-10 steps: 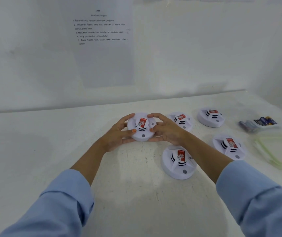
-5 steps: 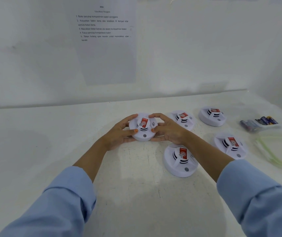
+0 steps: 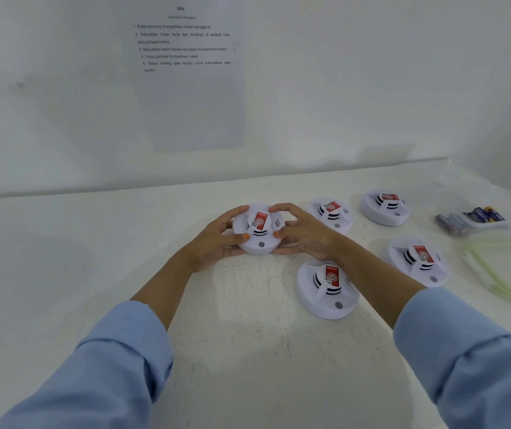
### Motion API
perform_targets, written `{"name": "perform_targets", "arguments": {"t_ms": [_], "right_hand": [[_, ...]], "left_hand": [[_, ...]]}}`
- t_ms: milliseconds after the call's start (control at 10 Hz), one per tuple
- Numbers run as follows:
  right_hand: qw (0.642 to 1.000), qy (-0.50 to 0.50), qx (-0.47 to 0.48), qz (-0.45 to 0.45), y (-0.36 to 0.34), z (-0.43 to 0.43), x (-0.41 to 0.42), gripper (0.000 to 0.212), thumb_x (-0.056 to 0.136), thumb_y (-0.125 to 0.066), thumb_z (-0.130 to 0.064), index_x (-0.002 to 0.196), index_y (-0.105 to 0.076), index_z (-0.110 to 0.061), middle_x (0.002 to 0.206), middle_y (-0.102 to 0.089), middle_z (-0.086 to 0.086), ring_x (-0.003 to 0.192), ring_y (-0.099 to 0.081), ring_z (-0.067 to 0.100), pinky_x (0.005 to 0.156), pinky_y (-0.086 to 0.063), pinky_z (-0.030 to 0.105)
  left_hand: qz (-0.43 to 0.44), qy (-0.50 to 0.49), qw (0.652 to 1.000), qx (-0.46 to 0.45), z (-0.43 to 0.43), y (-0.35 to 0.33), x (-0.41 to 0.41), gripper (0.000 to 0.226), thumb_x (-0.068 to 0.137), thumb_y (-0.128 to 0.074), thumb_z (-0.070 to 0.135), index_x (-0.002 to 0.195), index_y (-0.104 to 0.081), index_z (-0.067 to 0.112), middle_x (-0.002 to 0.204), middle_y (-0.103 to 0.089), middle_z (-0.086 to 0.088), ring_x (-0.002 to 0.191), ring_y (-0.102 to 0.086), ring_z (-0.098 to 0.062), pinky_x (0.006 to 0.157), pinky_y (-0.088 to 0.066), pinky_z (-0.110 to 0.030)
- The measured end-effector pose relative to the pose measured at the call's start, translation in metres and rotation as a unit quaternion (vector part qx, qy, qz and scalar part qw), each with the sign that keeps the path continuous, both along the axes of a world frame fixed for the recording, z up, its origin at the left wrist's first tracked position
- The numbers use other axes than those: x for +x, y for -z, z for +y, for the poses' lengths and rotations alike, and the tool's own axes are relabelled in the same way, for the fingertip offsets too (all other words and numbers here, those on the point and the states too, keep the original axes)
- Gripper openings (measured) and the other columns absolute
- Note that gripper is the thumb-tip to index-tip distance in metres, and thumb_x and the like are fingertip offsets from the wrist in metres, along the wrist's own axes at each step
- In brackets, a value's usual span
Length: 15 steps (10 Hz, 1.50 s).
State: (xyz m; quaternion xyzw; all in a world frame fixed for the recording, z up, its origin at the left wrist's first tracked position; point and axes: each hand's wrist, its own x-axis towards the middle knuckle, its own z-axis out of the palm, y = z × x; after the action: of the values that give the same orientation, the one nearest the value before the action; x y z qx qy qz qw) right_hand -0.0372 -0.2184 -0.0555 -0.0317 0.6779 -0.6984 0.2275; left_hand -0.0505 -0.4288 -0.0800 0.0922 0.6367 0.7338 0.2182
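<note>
Left hand (image 3: 217, 244) and right hand (image 3: 305, 236) curl round opposite edges of the round white plastic smoke detector (image 3: 259, 232) between them, an even grip probably meant for twisting it open.

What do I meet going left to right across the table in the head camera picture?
The left hand → held smoke alarm → right hand → far smoke alarm → batteries.

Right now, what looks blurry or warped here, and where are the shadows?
Head view: batteries and clear container at the right edge are blurred; the held smoke detector is sharp; soft arm shadows lie on the table; the wide lens enlarges the near sleeves.
</note>
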Motion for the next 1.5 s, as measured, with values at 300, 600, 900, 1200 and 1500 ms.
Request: {"name": "perform_targets", "arguments": {"t_ms": [300,600,900,1200,1500], "right_hand": [[1.0,-0.004,0.0,-0.002,0.0011,0.0001,-0.0002,0.041,0.084,-0.058,0.004,0.109,-0.054,-0.029,0.116,-0.056,0.019,0.094,-0.062,0.029,0.081,-0.057,0.04],[1.0,-0.007,0.002,-0.003,0.0015,0.0006,-0.0007,0.043,0.084,-0.058,0.004,0.111,-0.054,-0.029,0.118,-0.055,0.02,0.097,-0.061,0.031,0.083,-0.056,0.041],[1.0,-0.007,0.002,-0.007,0.0008,0.0009,-0.0017,0.042,0.084,-0.058,0.004,0.11,-0.054,-0.029,0.113,-0.057,0.016,0.092,-0.063,0.028,0.081,-0.057,0.039],[1.0,-0.009,0.003,-0.008,0.0009,0.0009,-0.0022,0.042,0.084,-0.058,0.004,0.109,-0.054,-0.03,0.113,-0.058,0.016,0.092,-0.063,0.028,0.082,-0.056,0.039],[1.0,-0.011,0.005,-0.005,0.0,0.001,-0.002,0.042,0.084,-0.058,0.003,0.11,-0.053,-0.029,0.112,-0.057,0.016,0.091,-0.063,0.028,0.079,-0.057,0.037]], "left_hand": [[0.005,0.0,1.0,-0.007,-0.0003,0.0,0.0005,0.05,0.087,-0.058,0.0,0.125,-0.047,0.03,0.123,-0.053,0.007,0.107,-0.059,-0.016,0.072,-0.057,-0.025],[0.007,0.0,1.0,-0.013,-0.0002,0.0018,-0.001,0.051,0.087,-0.058,0.001,0.127,-0.046,0.029,0.123,-0.052,0.007,0.108,-0.057,-0.016,0.074,-0.057,-0.026],[0.003,0.0,1.0,-0.013,-0.0006,0.0019,-0.0013,0.051,0.087,-0.059,0.002,0.127,-0.047,0.03,0.127,-0.051,0.003,0.111,-0.056,-0.019,0.076,-0.057,-0.027],[0.005,0.003,1.0,-0.012,-0.001,0.0027,-0.0018,0.05,0.086,-0.059,0.002,0.125,-0.047,0.031,0.126,-0.052,0.004,0.11,-0.057,-0.018,0.076,-0.057,-0.027],[0.003,0.004,1.0,-0.012,-0.001,0.0021,-0.0013,0.05,0.087,-0.058,0.002,0.128,-0.046,0.029,0.131,-0.049,-0.001,0.114,-0.055,-0.022,0.081,-0.057,-0.031]]}}
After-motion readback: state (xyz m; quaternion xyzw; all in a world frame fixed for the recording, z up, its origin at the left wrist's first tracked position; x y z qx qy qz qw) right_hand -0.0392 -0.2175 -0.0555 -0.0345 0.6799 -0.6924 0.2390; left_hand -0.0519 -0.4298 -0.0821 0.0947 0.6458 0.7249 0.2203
